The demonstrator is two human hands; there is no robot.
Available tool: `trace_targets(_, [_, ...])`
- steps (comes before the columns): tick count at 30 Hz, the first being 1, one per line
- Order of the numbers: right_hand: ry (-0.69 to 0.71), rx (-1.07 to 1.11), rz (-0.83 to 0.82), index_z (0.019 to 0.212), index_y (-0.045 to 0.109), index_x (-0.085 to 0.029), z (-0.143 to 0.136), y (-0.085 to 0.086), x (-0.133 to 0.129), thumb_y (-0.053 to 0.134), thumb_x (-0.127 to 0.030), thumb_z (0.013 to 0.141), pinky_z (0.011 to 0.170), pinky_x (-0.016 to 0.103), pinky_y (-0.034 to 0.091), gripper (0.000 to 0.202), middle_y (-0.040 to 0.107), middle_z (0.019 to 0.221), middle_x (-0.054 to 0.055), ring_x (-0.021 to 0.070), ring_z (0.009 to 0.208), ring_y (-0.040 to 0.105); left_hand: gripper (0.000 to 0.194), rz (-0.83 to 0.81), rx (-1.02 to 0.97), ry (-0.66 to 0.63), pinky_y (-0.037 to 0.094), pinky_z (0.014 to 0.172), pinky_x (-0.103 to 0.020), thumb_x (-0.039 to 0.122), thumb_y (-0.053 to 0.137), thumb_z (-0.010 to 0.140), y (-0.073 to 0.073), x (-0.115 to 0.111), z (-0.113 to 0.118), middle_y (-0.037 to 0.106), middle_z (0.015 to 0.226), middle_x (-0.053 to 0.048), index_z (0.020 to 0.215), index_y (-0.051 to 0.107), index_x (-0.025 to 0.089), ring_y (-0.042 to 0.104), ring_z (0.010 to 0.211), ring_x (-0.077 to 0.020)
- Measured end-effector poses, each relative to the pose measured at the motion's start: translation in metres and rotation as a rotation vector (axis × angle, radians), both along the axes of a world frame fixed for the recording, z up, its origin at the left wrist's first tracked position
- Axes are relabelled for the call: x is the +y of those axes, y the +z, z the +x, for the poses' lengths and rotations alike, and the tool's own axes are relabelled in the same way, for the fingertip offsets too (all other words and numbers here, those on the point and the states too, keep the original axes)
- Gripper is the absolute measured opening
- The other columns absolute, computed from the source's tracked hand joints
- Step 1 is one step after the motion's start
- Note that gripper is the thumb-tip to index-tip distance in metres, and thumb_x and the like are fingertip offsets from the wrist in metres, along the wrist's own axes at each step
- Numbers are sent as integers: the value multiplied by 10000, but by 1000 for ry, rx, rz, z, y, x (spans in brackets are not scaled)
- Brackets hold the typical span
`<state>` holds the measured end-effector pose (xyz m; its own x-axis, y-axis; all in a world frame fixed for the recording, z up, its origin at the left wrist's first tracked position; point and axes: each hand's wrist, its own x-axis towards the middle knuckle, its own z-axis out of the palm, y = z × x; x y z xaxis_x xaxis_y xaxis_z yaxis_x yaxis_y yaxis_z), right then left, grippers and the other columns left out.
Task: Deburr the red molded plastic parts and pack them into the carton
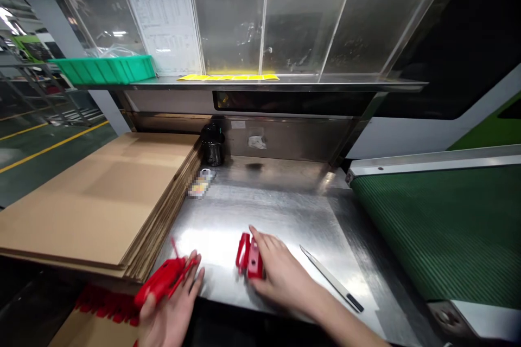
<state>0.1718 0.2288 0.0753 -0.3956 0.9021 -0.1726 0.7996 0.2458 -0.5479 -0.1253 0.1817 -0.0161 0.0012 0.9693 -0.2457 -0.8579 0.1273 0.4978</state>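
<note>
My left hand (173, 303) holds a red plastic part (160, 280) with thin prongs, over the front left edge of the metal table (285, 200). My right hand (280, 274) is closed on a red block-shaped part (254, 260) with a dark hole, at the table's front middle. Just left of that block stands another small red piece (243, 252). To the right of my right hand lies a slim knife (331, 276) with a black end.
Stacked cardboard sheets (93, 184) cover the left side. A black container (213, 145) stands behind a small pixelated object (201, 183). Several red parts (108, 303) sit below left. A green conveyor belt (448, 227) borders the right; overhead, a shelf (252, 85) bears a green bin (106, 69).
</note>
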Motion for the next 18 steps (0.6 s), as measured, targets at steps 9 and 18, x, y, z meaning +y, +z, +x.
trace_targets(9, [111, 84, 181, 1490, 562, -145, -43, 11, 29, 722, -178, 922, 1117, 503, 426, 591, 609, 1438, 208, 366, 1314, 567, 326, -92, 138, 153, 474, 1223, -433, 417, 867, 846, 30, 18, 64, 803, 1267, -126, 1089, 835, 202, 667, 1355, -286])
trace_targets(18, [-46, 602, -105, 872, 639, -199, -50, 10, -49, 576, -407, 1032, 858, 377, 377, 270, 611, 886, 55, 217, 864, 500, 690, 235, 434, -93, 338, 1300, -582, 485, 879, 810, 24, -9, 77, 561, 1622, -129, 1441, 684, 284, 413, 1564, -432])
